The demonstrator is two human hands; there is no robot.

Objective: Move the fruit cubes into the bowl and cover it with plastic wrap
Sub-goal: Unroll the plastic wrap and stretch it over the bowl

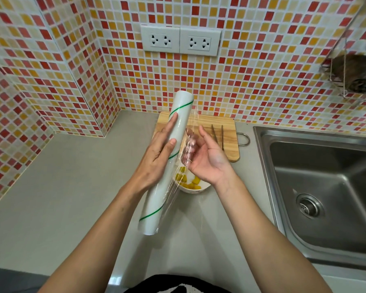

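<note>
A long white roll of plastic wrap [167,163] with thin green stripes is held tilted above the counter, my left hand [159,157] gripping its middle. A clear sheet of film [188,142] is peeled off its right side. My right hand [207,157] pinches that film, fingers behind it. Below the hands stands a white bowl [199,189] with yellow fruit cubes [191,182] inside, partly hidden by my hands and the roll.
A wooden cutting board [228,132] lies behind the bowl with a pair of dark chopsticks [218,134] on it. A steel sink [325,187] is at the right. A tiled wall with outlets [180,41] stands behind. A wire rack [355,75] hangs upper right.
</note>
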